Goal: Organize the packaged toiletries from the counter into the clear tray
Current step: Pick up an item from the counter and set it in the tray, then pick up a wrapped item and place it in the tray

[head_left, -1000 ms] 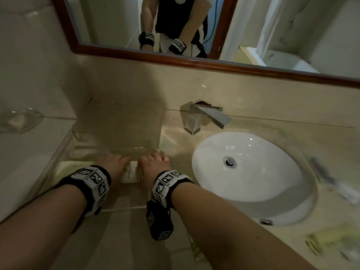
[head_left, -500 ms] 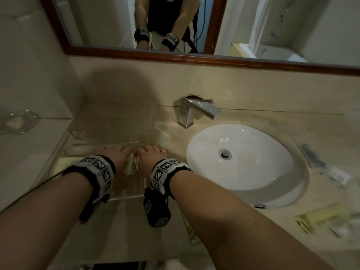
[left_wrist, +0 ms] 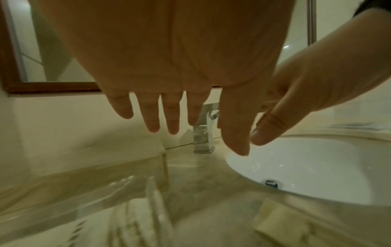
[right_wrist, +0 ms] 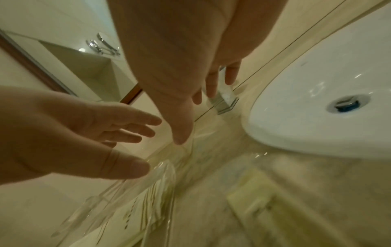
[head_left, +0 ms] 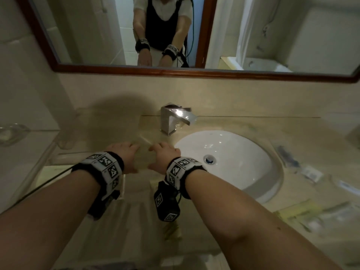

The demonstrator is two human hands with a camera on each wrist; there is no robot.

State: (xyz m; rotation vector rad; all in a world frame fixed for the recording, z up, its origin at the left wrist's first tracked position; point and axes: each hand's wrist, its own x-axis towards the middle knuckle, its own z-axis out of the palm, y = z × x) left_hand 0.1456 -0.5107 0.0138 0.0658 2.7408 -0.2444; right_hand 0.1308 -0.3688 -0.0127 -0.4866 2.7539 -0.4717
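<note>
Both my hands have lifted off the packet they pressed half a second ago: left hand (head_left: 124,154) and right hand (head_left: 163,155) hover spread, holding nothing, above the clear tray (left_wrist: 88,187) left of the sink (head_left: 233,156). Packets (left_wrist: 137,222) lie inside; another packet (right_wrist: 251,193) waits on the counter (head_left: 292,133) just beside. Light, flat, slick wrap, I judge; pinch by the long edges.

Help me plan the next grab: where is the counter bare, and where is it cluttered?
Bare beige counter runs behind the white oval sink, right of the chrome square faucet. Right of the sink it is crowded with blurred packets. One pale packet lies between the clear plastic tray and the sink.
</note>
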